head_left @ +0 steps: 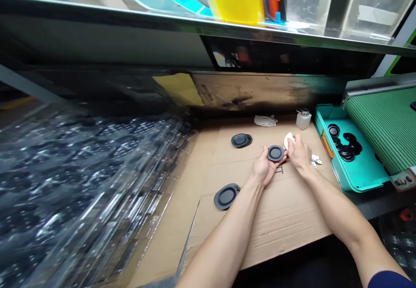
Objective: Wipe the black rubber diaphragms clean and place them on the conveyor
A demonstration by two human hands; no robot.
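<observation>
- From my head camera, I look down at my two hands above a cardboard sheet (279,227).
- My left hand (264,169) is half closed. Its fingers and thumb hold a black round disc (275,153) by the edge.
- The disc sits between my hands, just above the cardboard, with its gray middle facing up.
- My right hand (299,153) is almost closed and pinches a white cloth (288,141) right at the disc's edge.
- To do this well, I should hold the disc steady, press the cloth softly, and rub slowly along the rim. My left hand can turn the disc so that no spot gets missed.
- Ahead and left of my hands is a small stack of black discs (241,140). One more black disc (226,196) lies closer to me.
- Ahead of my right hand stand a small clear bottle (303,120) and a crumpled white tissue (265,121).
- To my right is a teal tray (367,171) with more black discs (345,146) and a green belt (383,123) past it.
- Far left is a blurry clear plastic sheet (81,184).
</observation>
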